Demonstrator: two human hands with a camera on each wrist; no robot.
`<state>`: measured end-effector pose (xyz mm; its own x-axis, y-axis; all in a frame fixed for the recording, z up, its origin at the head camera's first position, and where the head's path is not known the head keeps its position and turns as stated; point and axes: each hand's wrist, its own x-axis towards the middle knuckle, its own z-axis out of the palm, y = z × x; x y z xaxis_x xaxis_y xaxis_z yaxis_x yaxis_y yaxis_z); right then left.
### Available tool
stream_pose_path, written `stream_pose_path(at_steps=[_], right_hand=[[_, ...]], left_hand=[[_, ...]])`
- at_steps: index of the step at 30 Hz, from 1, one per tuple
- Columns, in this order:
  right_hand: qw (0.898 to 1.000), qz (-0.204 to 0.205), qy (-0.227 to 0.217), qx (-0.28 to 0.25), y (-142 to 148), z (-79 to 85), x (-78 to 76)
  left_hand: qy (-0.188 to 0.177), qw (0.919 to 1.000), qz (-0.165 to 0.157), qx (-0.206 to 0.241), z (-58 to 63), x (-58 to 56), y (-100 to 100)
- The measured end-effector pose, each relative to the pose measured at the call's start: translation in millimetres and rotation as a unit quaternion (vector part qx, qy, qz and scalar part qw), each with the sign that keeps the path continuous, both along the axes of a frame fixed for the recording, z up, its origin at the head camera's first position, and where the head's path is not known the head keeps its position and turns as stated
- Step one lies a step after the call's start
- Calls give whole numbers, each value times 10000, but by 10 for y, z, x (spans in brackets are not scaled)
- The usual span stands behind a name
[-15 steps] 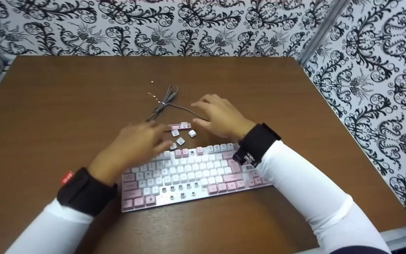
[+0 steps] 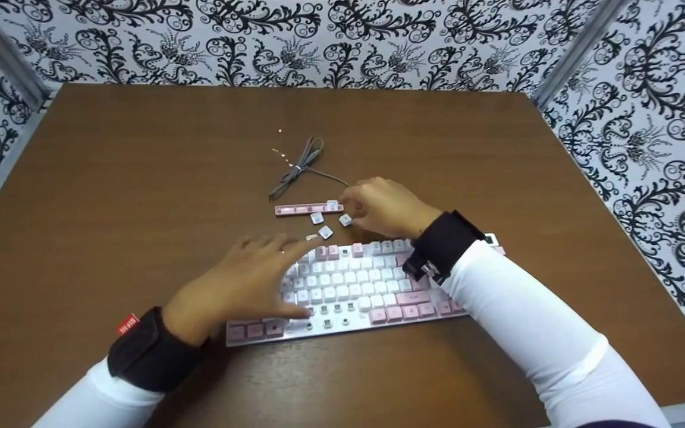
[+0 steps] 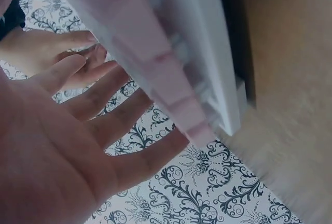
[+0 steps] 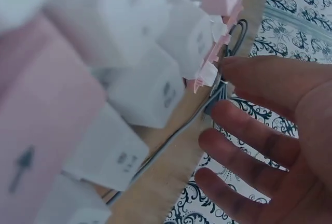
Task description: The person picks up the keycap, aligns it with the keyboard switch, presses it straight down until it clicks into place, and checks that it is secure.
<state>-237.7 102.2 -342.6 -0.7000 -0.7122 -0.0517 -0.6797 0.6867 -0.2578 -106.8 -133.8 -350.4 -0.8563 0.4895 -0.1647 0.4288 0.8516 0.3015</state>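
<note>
A white and pink keyboard (image 2: pixel 354 277) lies on the table, several bare switches (image 2: pixel 338 308) showing along its lower rows. My left hand (image 2: pixel 247 279) spreads over its left part, thumb across the lower rows and nothing held. Behind the keyboard sits a long pink keycap (image 2: pixel 301 210), a small white keycap (image 2: pixel 332 205) at its right end. Loose white keycaps (image 2: pixel 325 232) lie in front of it. My right hand (image 2: pixel 387 205) is beside that right end, fingers bent, fingertips close to another white keycap (image 2: pixel 345 220). In the right wrist view the fingers (image 4: pixel 244 162) are apart and loosely curved.
A grey cable (image 2: pixel 301 166), bundled and tied, lies behind the long keycap, its lead running toward the keyboard. Small white bits (image 2: pixel 283 156) are scattered left of the cable. Patterned black and white panels (image 2: pixel 295 47) stand around the brown table (image 2: pixel 158 154).
My right hand has come down to the loose keycaps, its fingers bending more. My left hand has drawn back from the keycaps and spread over the keyboard, uncovering the long pink keycap.
</note>
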Motion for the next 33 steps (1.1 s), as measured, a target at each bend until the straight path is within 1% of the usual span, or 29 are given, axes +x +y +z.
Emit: stream_pose_path(at_steps=[2,5,8,13,17,19,22,25,28,33], right_hand=[[9999,90,-37,44,-1,-7,-4],[9992,310,34,246,-19,-35,-12],[9982,412,89,430,-40,-59,-12],[9984,355,8,430,-69,-45,-20],[9985,314,7,447,-87,-53,-39],[9984,314,9,463,-98,-55,-44],[9983,319,30,494,-124,-56,-46],[9979,317,49,554,-157,-51,-50],[9975,339,77,609,-194,-51,-51],[9964,415,170,714,-232,-77,-48]], left_hand=[[-69,10000,-35,-6,-16,28,11],[-186,9998,-69,50,-48,70,11],[-151,9997,-147,150,-82,105,8],[83,9997,-226,102,-105,128,18],[105,9996,-257,13,-110,115,21],[178,9994,-305,-71,-115,111,12],[347,9984,-398,-182,-124,115,2],[479,9976,-463,-194,-131,119,-3],[463,9977,-444,-196,-137,123,1],[291,9985,-313,-336,-153,127,19]])
